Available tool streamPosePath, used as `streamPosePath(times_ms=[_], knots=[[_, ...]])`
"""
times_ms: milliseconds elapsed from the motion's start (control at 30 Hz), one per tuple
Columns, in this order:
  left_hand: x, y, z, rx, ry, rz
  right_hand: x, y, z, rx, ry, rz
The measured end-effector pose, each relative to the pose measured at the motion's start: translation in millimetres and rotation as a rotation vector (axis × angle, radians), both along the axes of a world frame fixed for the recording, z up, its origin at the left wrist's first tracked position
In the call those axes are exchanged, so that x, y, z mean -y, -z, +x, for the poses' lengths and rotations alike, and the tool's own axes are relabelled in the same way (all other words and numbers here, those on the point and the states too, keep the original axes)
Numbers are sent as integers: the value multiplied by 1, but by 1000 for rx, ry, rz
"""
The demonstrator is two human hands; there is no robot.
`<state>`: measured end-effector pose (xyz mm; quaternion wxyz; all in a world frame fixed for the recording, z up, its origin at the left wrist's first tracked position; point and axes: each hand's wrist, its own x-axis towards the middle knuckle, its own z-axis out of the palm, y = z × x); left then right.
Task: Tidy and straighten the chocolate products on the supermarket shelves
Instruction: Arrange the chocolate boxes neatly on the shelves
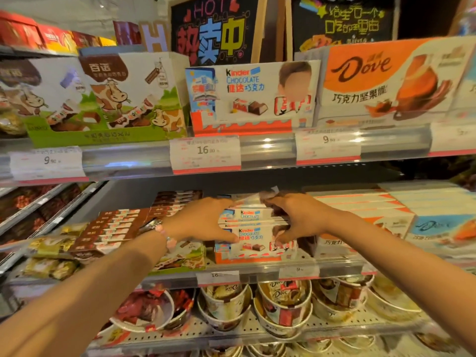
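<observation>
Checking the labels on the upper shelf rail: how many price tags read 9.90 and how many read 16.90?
9.90 tags: 2, the left tag and the right tag
16.90 tags: 1, the middle tag
Total readable: 3; another tag at the far right edge is cut off, unreadable.

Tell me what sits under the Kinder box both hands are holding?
More Kinder boxes, stacked flat on the middle shelf between the left hand and right hand. The hands hide the stack's sides.
</observation>
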<state>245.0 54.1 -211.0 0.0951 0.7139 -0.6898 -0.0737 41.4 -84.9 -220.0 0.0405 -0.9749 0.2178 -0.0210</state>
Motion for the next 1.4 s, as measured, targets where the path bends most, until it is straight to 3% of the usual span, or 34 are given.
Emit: streamPosePath(times_ms=[167, 333, 500, 633, 833, 967, 1167, 1267, 1400], knots=[[1, -2, 0, -33, -27, 15, 5, -3, 1, 28, -67, -159], [-3, -4, -3, -80, -38, 2, 8, -13, 10, -127, -22, 4], [-2, -5, -5, -7, -64, 84, 3, -13, 4, -64, -58, 6], [0, -6, -5, 7, -35, 119, 4, -27, -1, -53, -77, 292], [-4, -4, -4, -187, -67, 29, 7, -22, -10, 156, -81, 329], [-3, -5, -5, -81, -64, 55, 10, -17, -2, -65, -88, 263], [-1, -5, -5, -89, -45, 81, 28, -16, 22, -10, 97, 171], [-2, -5, -5, -50, -34, 51, 33, -7, 30, -91, 121, 189], [-3, -5, -4, 17, -42, 68, 35, -11, 29, -4, 179, 314]])
